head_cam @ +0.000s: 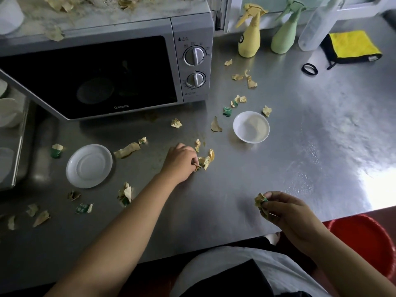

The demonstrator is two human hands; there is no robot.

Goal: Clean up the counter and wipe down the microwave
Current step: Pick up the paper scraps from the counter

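Crumpled tan and green paper scraps (127, 150) lie scattered over the steel counter (300, 136). My left hand (182, 161) reaches to the counter's middle and pinches a scrap (204, 160) from a small pile. My right hand (287, 211) hovers near the front edge and holds a bunch of crumpled scraps (260, 200) in its fingers. The silver microwave (107, 67) stands at the back left, door closed, with more scraps (54, 33) and crumbs on its top.
A white saucer (89, 166) and a small white bowl (251, 126) sit on the counter. Yellow (249, 39) and green (284, 35) spray bottles, a clear bottle (315, 28), a yellow cloth (351, 46) and a black hair tie (309, 69) stand at the back right. A red bucket (364, 239) is below the front edge.
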